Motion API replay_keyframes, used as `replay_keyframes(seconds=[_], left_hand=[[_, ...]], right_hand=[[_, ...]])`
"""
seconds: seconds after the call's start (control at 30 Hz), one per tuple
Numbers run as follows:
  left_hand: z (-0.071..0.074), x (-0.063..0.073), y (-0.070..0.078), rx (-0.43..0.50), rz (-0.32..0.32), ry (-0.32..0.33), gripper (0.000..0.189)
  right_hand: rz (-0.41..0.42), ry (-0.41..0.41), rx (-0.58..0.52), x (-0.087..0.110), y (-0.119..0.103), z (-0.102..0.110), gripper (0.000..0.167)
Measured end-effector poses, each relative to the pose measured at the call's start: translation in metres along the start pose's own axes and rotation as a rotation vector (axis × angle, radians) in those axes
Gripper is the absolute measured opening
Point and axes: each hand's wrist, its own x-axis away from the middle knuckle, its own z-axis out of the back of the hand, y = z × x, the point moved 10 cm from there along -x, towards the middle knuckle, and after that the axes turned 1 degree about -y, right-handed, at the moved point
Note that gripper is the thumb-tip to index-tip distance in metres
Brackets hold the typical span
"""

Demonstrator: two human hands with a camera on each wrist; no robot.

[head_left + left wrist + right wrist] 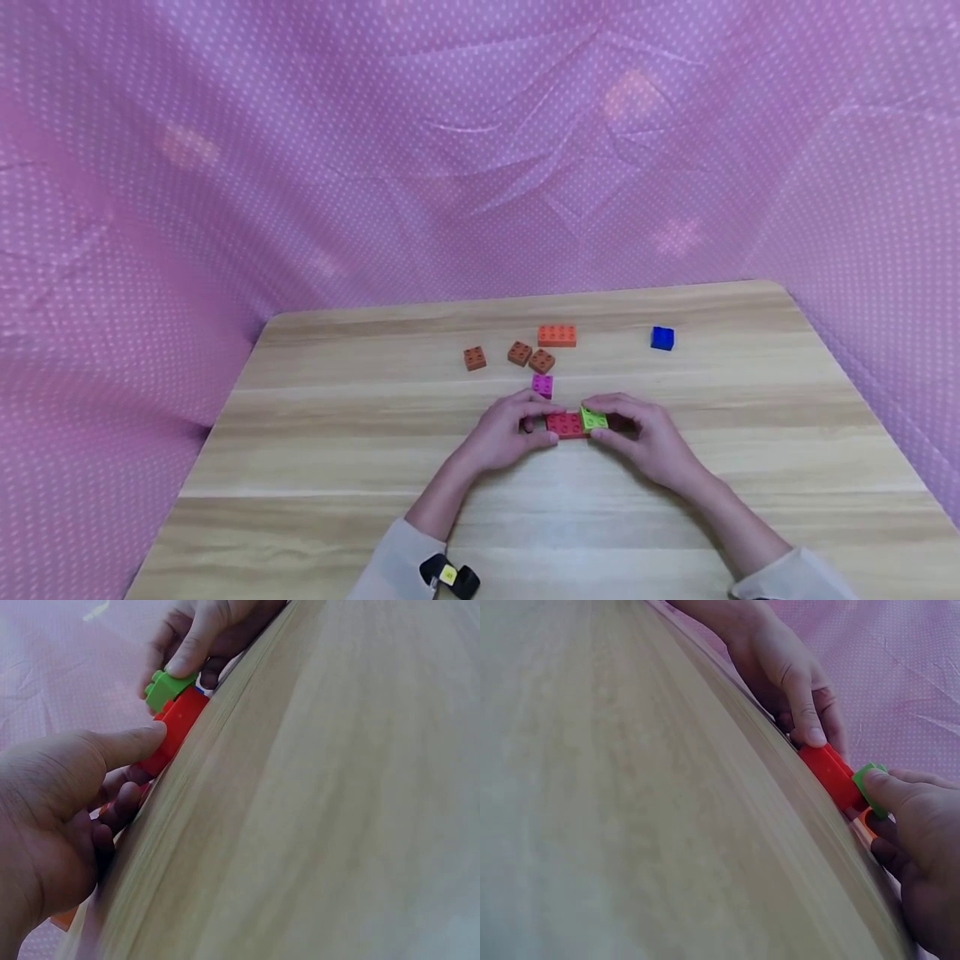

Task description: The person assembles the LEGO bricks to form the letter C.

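Observation:
A long red building brick (564, 425) lies on the table, studs up. My left hand (512, 432) grips its left end between thumb and fingers. The thumb presses the near side of the red brick (174, 727) in the left wrist view. With thumb and fingers my right hand (651, 437) pinches a small lime green brick (594, 419) over the red brick's right end. In the right wrist view the green brick (871, 787) looks slightly tilted; whether its studs are joined I cannot tell. A magenta brick (542, 385) lies just beyond my left fingers.
Farther back on the wooden table (337, 417) lie an orange long brick (557, 336) and three brown square bricks (519, 353). A blue brick (662, 337) sits apart at the back right. Pink dotted cloth (450, 150) hangs behind the table and along both sides.

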Motion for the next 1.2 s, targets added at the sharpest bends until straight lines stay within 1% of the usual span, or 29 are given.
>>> replay_keyframes(seconds=[0.2,0.33,0.4,0.5,0.63,0.77,0.8,0.87,0.9,1.0,1.03,1.1,1.17,1.2], left_hand=[[0.001,0.003,0.000,0.016,0.008,0.010,0.042],[0.002,0.002,0.002,0.016,-0.006,0.023,0.041],[0.003,0.001,0.003,0.020,-0.012,0.029,0.041],[0.003,0.001,0.004,0.027,-0.013,0.036,0.041],[0.003,0.000,0.004,0.026,-0.013,0.041,0.042],[0.003,0.000,0.002,0.067,-0.041,0.044,0.042],[0.005,0.000,0.001,0.102,-0.045,0.058,0.041],[0.012,0.000,-0.006,0.179,-0.033,0.119,0.033],[0.017,0.000,-0.010,0.225,-0.024,0.162,0.029],[0.031,0.002,-0.023,0.363,0.002,0.319,0.019],[0.035,0.002,-0.025,0.380,0.004,0.359,0.018],[0.040,0.002,-0.027,0.376,-0.011,0.405,0.024],[0.041,0.000,-0.025,0.329,-0.032,0.412,0.031],[0.041,-0.001,-0.023,0.295,-0.039,0.402,0.035]], right_hand=[[0.080,0.008,0.012,-0.001,-0.008,-0.003,0.040],[0.127,0.030,0.018,-0.003,-0.016,-0.001,0.040],[0.137,0.038,0.019,-0.005,-0.017,0.000,0.039],[0.127,0.042,0.024,-0.006,-0.015,0.000,0.039],[0.079,0.027,0.031,-0.006,-0.008,-0.001,0.038],[0.027,0.011,0.045,-0.004,-0.002,-0.001,0.044],[0.017,0.008,0.049,-0.004,-0.001,-0.001,0.045],[0.005,0.001,0.047,-0.003,0.000,-0.001,0.048],[0.003,-0.001,0.041,-0.003,0.000,-0.002,0.048],[0.005,-0.002,0.025,-0.003,0.000,-0.003,0.046],[0.007,-0.003,0.019,-0.002,0.000,-0.004,0.045],[0.009,-0.004,0.010,-0.002,0.001,-0.005,0.044],[0.008,-0.009,0.005,-0.002,0.001,-0.005,0.044],[0.008,-0.011,0.003,-0.002,0.001,-0.005,0.043]])
